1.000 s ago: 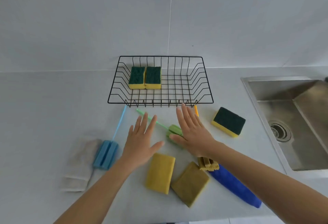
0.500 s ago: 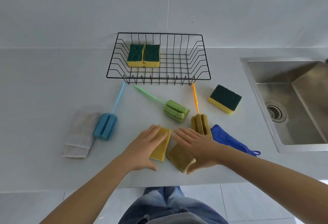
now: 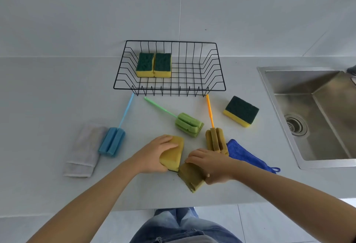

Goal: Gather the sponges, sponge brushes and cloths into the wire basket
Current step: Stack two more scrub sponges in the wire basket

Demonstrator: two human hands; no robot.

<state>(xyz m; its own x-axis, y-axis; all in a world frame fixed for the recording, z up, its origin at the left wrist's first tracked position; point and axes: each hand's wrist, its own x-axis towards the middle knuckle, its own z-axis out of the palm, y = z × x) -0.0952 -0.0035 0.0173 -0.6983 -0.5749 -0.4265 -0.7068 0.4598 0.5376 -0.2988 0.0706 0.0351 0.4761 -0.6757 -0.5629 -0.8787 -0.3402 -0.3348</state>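
left hand wrapped round a yellow sponge, right hand clamped on an olive sponge, both low on the counter. behind: wire basket with two green-topped sponges inside. outside it: blue brush over grey cloth, green brush, orange brush, blue cloth, another sponge near the sink.

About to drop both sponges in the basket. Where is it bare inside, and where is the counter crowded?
The wire basket is bare right of the two green-topped sponges. The counter is free left of the grey cloth. It is crowded in front of the basket: three sponge brushes, a loose sponge, the blue cloth.
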